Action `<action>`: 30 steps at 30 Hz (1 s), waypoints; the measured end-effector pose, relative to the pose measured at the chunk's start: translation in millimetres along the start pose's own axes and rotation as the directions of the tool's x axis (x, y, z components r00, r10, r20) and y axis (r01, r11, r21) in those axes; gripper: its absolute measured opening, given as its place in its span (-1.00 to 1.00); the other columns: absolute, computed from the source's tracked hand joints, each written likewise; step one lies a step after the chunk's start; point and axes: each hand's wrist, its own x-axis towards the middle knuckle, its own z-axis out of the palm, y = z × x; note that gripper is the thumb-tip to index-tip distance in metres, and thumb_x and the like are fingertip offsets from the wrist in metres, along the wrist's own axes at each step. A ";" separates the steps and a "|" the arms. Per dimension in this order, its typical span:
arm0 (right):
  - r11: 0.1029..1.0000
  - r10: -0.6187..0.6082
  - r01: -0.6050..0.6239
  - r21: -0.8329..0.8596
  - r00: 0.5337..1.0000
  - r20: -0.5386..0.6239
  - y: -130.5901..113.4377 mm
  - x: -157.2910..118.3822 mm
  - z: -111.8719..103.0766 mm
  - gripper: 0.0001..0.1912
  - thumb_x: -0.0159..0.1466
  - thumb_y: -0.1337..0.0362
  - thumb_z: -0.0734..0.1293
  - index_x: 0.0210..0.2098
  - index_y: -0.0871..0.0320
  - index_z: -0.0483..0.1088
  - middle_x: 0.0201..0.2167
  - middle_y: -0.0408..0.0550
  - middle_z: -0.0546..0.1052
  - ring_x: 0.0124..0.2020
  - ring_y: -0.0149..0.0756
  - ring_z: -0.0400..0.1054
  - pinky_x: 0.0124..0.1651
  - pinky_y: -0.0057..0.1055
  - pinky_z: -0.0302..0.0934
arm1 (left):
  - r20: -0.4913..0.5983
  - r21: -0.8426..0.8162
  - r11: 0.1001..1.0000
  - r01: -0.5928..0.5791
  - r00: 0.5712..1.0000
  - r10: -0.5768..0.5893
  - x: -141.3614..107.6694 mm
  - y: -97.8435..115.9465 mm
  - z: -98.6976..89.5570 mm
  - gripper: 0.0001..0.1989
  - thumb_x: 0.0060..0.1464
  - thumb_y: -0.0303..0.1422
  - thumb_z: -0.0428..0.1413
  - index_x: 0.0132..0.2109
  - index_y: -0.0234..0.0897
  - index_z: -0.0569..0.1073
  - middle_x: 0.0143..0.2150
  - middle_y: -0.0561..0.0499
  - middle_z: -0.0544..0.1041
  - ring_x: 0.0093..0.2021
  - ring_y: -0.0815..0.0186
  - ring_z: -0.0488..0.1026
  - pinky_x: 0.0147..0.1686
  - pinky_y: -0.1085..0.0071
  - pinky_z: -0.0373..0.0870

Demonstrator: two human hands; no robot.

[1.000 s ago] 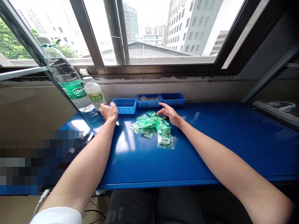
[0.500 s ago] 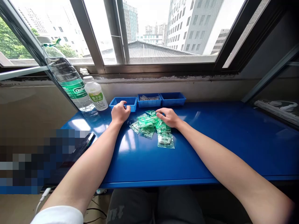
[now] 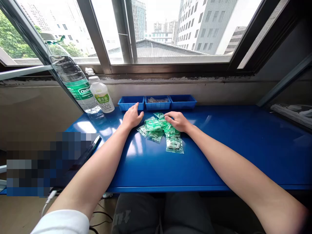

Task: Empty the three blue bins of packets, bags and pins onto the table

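Several clear green-tinted plastic packets (image 3: 156, 125) lie in a loose pile on the blue tabletop, small pieces showing inside them. My left hand (image 3: 133, 116) is open at the pile's left, thumb and fingers apart, just in front of the left blue bin (image 3: 131, 105). Over the pile's upper right side rests my right hand (image 3: 177, 121), open, its thumb and index finger apart above the packets. The middle blue bin (image 3: 158, 104) holds small clear packets. Beside it stands the right blue bin (image 3: 183, 103), with nothing visible inside.
A large water bottle (image 3: 79, 87) and a smaller white bottle (image 3: 103, 97) stand at the back left. A dark device (image 3: 84, 152) lies at the left edge, partly blurred out, with a white cable (image 3: 47, 201) below. Windows run along the back.
My left hand has moved back from the left bin's front edge toward the packets, and its fingers have spread. The right hand stays over the pile. The view has shifted slightly.
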 end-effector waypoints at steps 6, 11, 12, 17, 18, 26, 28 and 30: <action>1.000 0.003 -0.003 -0.009 1.000 -0.005 -0.7 -0.3 0.6 -0.52 0.30 -0.05 0.15 -0.18 0.18 0.51 -0.14 0.05 0.56 -0.11 -0.15 0.43 -0.12 -0.34 0.27 | 0.016 0.026 1.000 -0.001 1.000 0.000 -0.1 -0.5 -0.6 -0.37 0.13 -0.20 -0.01 0.29 -0.43 0.18 0.25 -0.26 0.31 0.23 0.02 0.26 0.20 0.18 0.21; 0.996 0.053 -0.048 0.077 0.997 -0.063 -0.3 1.0 -0.1 -0.53 0.29 -0.05 0.17 -0.17 0.18 0.51 -0.15 0.04 0.56 -0.11 -0.15 0.42 -0.09 -0.33 0.26 | 0.007 0.042 0.999 0.004 1.000 -0.005 -1.0 1.1 -1.1 -0.38 0.11 -0.21 0.00 0.27 -0.42 0.20 0.19 -0.27 0.35 0.18 0.00 0.31 0.15 0.16 0.26; 0.990 0.088 -0.075 0.119 0.991 -0.104 1.1 1.5 -1.0 -0.52 0.29 -0.06 0.17 -0.16 0.19 0.50 -0.15 0.03 0.56 -0.12 -0.16 0.42 -0.09 -0.32 0.26 | -0.002 0.051 0.999 0.003 1.000 -0.003 -1.2 1.4 -1.0 -0.38 0.11 -0.22 0.00 0.26 -0.41 0.21 0.16 -0.27 0.37 0.16 0.00 0.32 0.13 0.16 0.28; 0.940 0.323 -0.281 0.195 0.917 -0.235 11.5 4.1 -6.6 -0.47 0.21 0.00 0.27 0.02 0.26 0.42 -0.09 0.10 0.53 -0.20 -0.18 0.42 -0.09 -0.27 0.29 | -0.001 0.085 0.995 -0.042 0.999 0.042 -2.5 4.9 1.5 -0.43 0.08 -0.23 0.02 0.22 -0.39 0.27 0.05 -0.24 0.42 0.07 0.03 0.37 0.07 0.20 0.32; 0.935 0.344 -0.307 0.179 0.911 -0.229 13.2 4.7 -7.1 -0.44 0.18 0.04 0.30 0.06 0.27 0.39 -0.05 0.11 0.51 -0.21 -0.19 0.42 -0.09 -0.27 0.30 | 0.014 0.083 0.995 -0.053 0.999 0.052 -2.8 5.7 2.6 -0.42 0.08 -0.23 0.02 0.22 -0.39 0.27 0.04 -0.23 0.43 0.06 0.04 0.37 0.06 0.21 0.32; 0.920 0.379 -0.355 0.165 0.914 -0.143 22.4 10.1 -2.6 -0.27 0.12 0.21 0.34 0.27 0.21 0.15 -0.09 0.06 0.54 -0.21 -0.24 0.42 -0.04 -0.25 0.29 | 0.168 0.009 0.997 -0.075 0.983 0.072 2.4 7.4 8.1 -0.35 0.16 -0.19 -0.07 0.35 -0.31 0.07 -0.03 -0.13 0.52 0.02 0.08 0.40 0.01 0.25 0.29; 0.914 0.390 -0.366 0.174 0.911 -0.136 23.6 11.0 -1.2 -0.27 0.13 0.23 0.34 0.27 0.20 0.15 -0.14 0.03 0.56 -0.18 -0.22 0.43 -0.04 -0.26 0.30 | 0.185 0.015 1.000 -0.024 0.982 0.021 6.7 10.7 6.9 -0.31 0.17 -0.18 -0.09 0.39 -0.22 -0.07 -0.07 -0.09 0.54 -0.03 0.08 0.43 -0.07 0.26 0.32; 0.916 0.389 -0.369 0.159 0.912 -0.126 23.7 11.6 0.1 -0.27 0.13 0.25 0.34 0.27 0.21 0.15 -0.15 0.02 0.56 -0.18 -0.22 0.43 -0.04 -0.28 0.30 | 0.202 0.060 0.998 -0.001 0.979 -0.011 11.1 16.1 6.5 -0.28 0.18 -0.15 -0.11 0.40 -0.16 -0.16 -0.09 -0.10 0.54 -0.04 0.05 0.44 -0.12 0.23 0.33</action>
